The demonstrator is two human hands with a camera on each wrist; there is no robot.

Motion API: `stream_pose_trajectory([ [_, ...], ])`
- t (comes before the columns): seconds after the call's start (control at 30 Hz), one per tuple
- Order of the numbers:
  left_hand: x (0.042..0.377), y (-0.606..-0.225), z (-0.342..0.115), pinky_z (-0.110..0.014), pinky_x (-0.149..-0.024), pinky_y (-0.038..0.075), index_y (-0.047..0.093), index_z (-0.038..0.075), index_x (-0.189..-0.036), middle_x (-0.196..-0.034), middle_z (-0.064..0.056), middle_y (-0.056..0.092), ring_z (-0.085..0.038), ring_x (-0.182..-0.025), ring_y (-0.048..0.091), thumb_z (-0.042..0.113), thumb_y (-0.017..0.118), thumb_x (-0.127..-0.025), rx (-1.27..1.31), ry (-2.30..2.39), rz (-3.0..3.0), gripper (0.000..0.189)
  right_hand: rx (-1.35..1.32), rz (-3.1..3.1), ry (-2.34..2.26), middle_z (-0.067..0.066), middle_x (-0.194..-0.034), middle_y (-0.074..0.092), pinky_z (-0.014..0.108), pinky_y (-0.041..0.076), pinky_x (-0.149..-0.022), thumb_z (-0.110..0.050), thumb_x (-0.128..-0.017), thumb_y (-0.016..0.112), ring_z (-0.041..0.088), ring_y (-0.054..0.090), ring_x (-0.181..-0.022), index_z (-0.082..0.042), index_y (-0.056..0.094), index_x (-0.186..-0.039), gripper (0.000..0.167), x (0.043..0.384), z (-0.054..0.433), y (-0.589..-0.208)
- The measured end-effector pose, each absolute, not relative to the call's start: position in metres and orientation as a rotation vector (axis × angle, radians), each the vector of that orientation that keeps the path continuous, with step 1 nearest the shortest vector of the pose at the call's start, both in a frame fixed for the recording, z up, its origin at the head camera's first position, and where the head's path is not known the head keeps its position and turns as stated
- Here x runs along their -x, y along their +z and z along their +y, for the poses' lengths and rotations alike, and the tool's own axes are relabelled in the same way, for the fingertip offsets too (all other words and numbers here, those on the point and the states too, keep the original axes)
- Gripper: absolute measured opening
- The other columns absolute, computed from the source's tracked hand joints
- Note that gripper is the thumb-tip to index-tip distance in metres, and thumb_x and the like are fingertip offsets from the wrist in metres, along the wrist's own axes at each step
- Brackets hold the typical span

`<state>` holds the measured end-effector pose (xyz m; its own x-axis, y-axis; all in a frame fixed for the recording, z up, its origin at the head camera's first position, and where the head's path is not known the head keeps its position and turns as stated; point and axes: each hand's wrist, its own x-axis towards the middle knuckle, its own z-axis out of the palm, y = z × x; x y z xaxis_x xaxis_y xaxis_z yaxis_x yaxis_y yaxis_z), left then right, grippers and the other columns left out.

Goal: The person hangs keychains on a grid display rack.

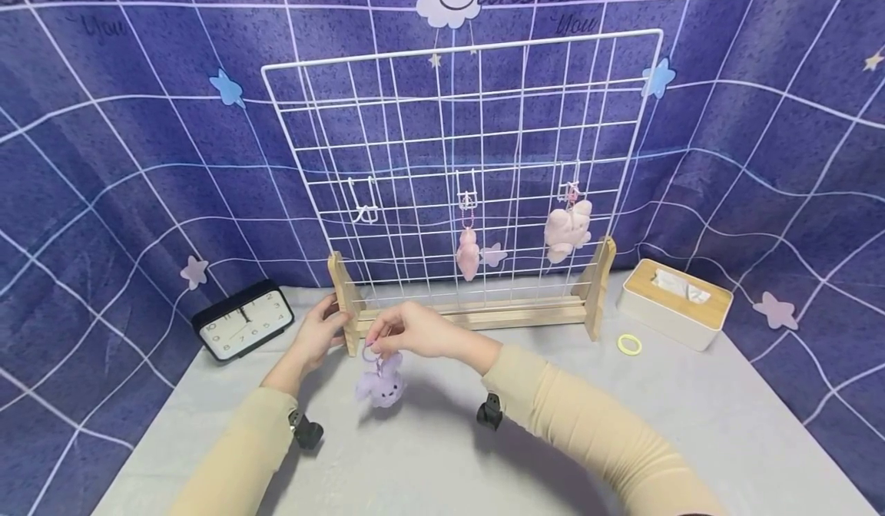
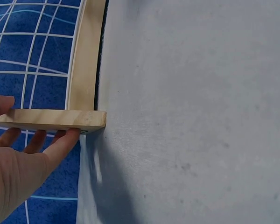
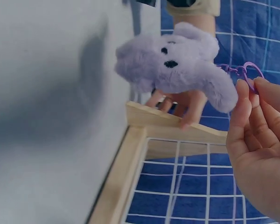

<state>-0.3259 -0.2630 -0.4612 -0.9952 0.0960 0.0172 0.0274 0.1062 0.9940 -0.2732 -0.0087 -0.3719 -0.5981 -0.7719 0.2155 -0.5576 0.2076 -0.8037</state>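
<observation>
My right hand point(image 1: 415, 330) pinches the purple ring point(image 3: 255, 70) of a lilac plush keychain point(image 1: 382, 384) between thumb and fingers. The plush, long-eared with black eyes, hangs from it above the table in front of the rack's left end. My left hand point(image 1: 321, 333) holds the wooden left foot point(image 2: 56, 119) of a white wire grid rack point(image 1: 415, 149), thumb on one side and fingers on the other. A hook point(image 1: 365, 210) with nothing on it hangs on the grid's left. A pink plush keychain point(image 1: 468, 255) hangs from the middle hook, and a pale pink plush keychain point(image 1: 568, 230) from the right one.
A black-framed clock point(image 1: 243, 322) stands at the left of the table. To the right are a yellow ring point(image 1: 629, 345) and a tissue box point(image 1: 674, 305) with a wooden lid. A blue patterned curtain point(image 1: 173, 216) hangs behind the rack.
</observation>
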Motion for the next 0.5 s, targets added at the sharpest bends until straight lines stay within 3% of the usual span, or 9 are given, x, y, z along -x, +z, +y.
stream_pose_trajectory([
  [0.2, 0.319, -0.449, -0.261, -0.063, -0.105, 0.045, 0.019, -0.004, -0.159, -0.157, -0.033, 0.026, -0.043, -0.128, 0.046, 0.002, 0.049, -0.105, -0.126, 2.062, 2.273, 0.063, 1.264, 2.227, -1.438, 0.009, -0.091, 0.076, 0.027, 0.061, -0.079, -0.002, -0.093, 0.072, 0.005, 0.068, -0.077, 0.004, 0.074, -0.103, 0.012, 0.279, -0.011, -0.358],
  [0.5, 0.323, -0.456, -0.262, -0.056, -0.102, 0.051, 0.022, -0.002, -0.159, -0.156, -0.03, 0.029, -0.039, -0.123, 0.051, 0.004, 0.05, -0.104, -0.139, 2.056, 2.3, 0.062, 1.195, 2.161, -1.627, 0.012, -0.09, 0.076, 0.031, 0.062, -0.078, -0.001, -0.094, 0.071, 0.016, 0.072, -0.078, 0.004, 0.073, -0.103, 0.01, 0.282, -0.011, -0.331],
])
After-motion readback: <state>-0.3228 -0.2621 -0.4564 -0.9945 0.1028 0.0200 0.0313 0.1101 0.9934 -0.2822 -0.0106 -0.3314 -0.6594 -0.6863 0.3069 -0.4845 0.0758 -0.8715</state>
